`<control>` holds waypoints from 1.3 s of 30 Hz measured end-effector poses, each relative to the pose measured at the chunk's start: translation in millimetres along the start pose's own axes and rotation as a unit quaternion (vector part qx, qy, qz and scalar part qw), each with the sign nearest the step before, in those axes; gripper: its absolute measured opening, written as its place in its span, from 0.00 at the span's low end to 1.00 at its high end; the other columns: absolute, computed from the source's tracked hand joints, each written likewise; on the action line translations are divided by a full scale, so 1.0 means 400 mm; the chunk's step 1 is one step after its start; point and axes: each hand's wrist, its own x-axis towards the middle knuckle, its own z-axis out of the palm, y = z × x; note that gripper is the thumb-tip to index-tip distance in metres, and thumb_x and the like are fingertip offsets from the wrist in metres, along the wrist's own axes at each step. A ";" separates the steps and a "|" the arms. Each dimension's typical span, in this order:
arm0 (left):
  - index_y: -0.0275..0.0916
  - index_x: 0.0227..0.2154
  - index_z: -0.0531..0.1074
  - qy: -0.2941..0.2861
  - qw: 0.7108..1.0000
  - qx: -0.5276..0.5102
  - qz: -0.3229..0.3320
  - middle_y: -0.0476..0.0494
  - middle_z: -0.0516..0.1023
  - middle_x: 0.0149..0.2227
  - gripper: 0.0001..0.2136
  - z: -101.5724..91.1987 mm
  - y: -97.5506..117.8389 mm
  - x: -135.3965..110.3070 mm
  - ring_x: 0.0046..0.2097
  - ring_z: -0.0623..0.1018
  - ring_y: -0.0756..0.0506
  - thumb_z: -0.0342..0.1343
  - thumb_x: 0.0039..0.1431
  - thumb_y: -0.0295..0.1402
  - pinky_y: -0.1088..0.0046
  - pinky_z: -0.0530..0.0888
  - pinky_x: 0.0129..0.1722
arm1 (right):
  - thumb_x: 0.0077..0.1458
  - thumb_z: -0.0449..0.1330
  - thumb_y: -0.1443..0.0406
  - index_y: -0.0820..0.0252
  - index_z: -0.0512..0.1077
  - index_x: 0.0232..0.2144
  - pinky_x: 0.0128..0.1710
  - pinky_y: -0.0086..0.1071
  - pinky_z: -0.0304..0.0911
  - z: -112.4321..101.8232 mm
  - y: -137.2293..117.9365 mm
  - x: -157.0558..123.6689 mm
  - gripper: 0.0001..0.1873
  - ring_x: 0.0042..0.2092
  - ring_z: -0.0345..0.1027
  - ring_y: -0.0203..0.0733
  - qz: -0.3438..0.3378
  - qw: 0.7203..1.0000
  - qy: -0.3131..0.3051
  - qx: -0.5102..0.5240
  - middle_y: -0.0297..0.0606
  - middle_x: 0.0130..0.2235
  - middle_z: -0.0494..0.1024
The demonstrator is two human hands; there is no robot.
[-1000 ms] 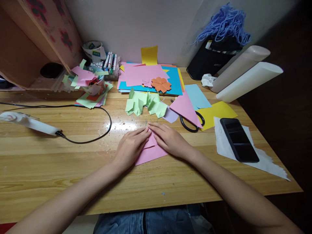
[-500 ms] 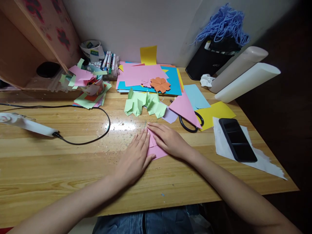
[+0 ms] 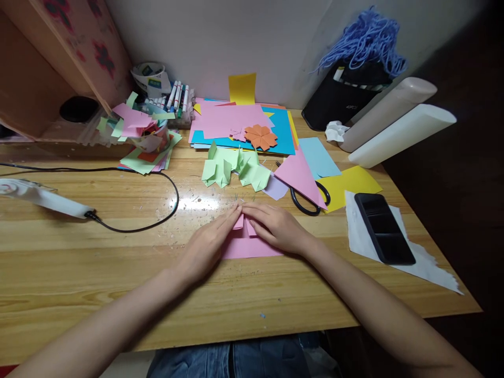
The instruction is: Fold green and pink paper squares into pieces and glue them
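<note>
A folded sheet of pink paper point(image 3: 252, 249) lies on the table in front of me, its lower strip flat and two flaps meeting near a middle slit. My left hand point(image 3: 205, 244) grips its upper left side, fingers together and thumb hidden. Over the upper right flap curves my right hand point(image 3: 277, 227), fingers bent and holding the paper. The fingertips of both hands meet at the paper's top edge. Just beyond them stand light green folded paper pieces point(image 3: 252, 170).
Black-handled scissors point(image 3: 306, 206) lie partly under a pink paper triangle point(image 3: 301, 177). At the right, a phone point(image 3: 385, 228) rests on white tissue. Stacked coloured paper point(image 3: 283, 128) carries an orange paper flower point(image 3: 260, 137). A black cable point(image 3: 176, 207) curves at left.
My left hand has shifted left and turned, from lying flat over the pink paper to gripping its upper edge. More of the paper's lower strip shows. My right hand stays nearly in place.
</note>
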 end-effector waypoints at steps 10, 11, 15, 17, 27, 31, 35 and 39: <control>0.38 0.54 0.60 -0.002 0.995 0.073 0.064 0.40 0.67 0.54 0.22 -0.031 -0.016 0.007 0.54 0.68 0.46 0.43 0.56 0.20 0.62 0.70 0.51 | 0.59 0.49 0.67 0.56 0.69 0.46 0.44 0.38 0.66 -0.004 0.015 -0.004 0.15 0.49 0.66 0.39 -0.030 0.999 0.009 -0.018 0.37 0.49 0.72; 0.37 0.54 0.60 0.000 0.994 0.082 0.067 0.39 0.66 0.54 0.23 -0.030 -0.012 0.007 0.54 0.68 0.46 0.43 0.55 0.19 0.62 0.70 0.51 | 0.59 0.49 0.67 0.56 0.69 0.46 0.45 0.38 0.65 -0.004 0.016 -0.004 0.15 0.49 0.66 0.39 -0.032 0.999 0.009 -0.018 0.37 0.50 0.72; 0.34 0.53 0.61 -0.020 0.990 0.119 0.066 0.38 0.67 0.54 0.23 -0.031 0.005 0.010 0.55 0.68 0.46 0.41 0.54 0.18 0.61 0.69 0.53 | 0.59 0.49 0.66 0.57 0.70 0.45 0.44 0.37 0.65 -0.005 0.013 -0.002 0.15 0.48 0.67 0.39 -0.027 0.999 0.009 -0.029 0.37 0.49 0.73; 0.31 0.52 0.63 -0.048 0.984 0.159 0.067 0.35 0.66 0.54 0.22 -0.032 0.020 0.013 0.55 0.67 0.43 0.41 0.54 0.18 0.59 0.66 0.55 | 0.59 0.49 0.66 0.59 0.71 0.45 0.44 0.37 0.66 -0.006 0.010 -0.001 0.14 0.47 0.68 0.39 -0.025 0.999 0.011 -0.034 0.37 0.48 0.73; 0.25 0.52 0.62 -0.053 0.950 0.304 0.038 0.31 0.64 0.54 0.22 -0.001 0.073 0.003 0.54 0.68 0.40 0.37 0.55 0.18 0.62 0.69 0.52 | 0.59 0.49 0.68 0.58 0.71 0.43 0.43 0.37 0.66 -0.006 0.004 0.000 0.14 0.46 0.68 0.40 -0.026 0.999 0.019 -0.024 0.38 0.47 0.74; 0.21 0.49 0.66 -0.006 0.941 0.339 -0.002 0.22 0.66 0.51 0.20 0.029 0.096 -0.015 0.49 0.72 0.35 0.37 0.56 0.18 0.60 0.74 0.45 | 0.58 0.49 0.69 0.59 0.71 0.44 0.44 0.37 0.66 -0.008 0.001 0.000 0.14 0.47 0.68 0.40 -0.025 0.999 0.018 -0.025 0.39 0.46 0.75; 0.26 0.50 0.66 0.015 0.933 0.355 -0.046 0.21 0.69 0.48 0.18 0.052 0.108 -0.029 0.48 0.72 0.32 0.41 0.60 0.25 0.55 0.74 0.41 | 0.57 0.49 0.69 0.59 0.71 0.44 0.43 0.38 0.66 -0.008 -0.001 0.003 0.15 0.47 0.68 0.41 -0.024 0.999 0.015 -0.028 0.39 0.46 0.75; 0.28 0.50 0.66 0.006 0.925 0.379 -0.029 0.22 0.71 0.46 0.20 0.049 0.108 -0.029 0.47 0.74 0.32 0.47 0.60 0.36 0.57 0.75 0.40 | 0.57 0.49 0.70 0.59 0.69 0.46 0.43 0.38 0.66 -0.005 -0.005 0.005 0.16 0.47 0.67 0.41 -0.021 0.999 0.001 -0.035 0.40 0.46 0.74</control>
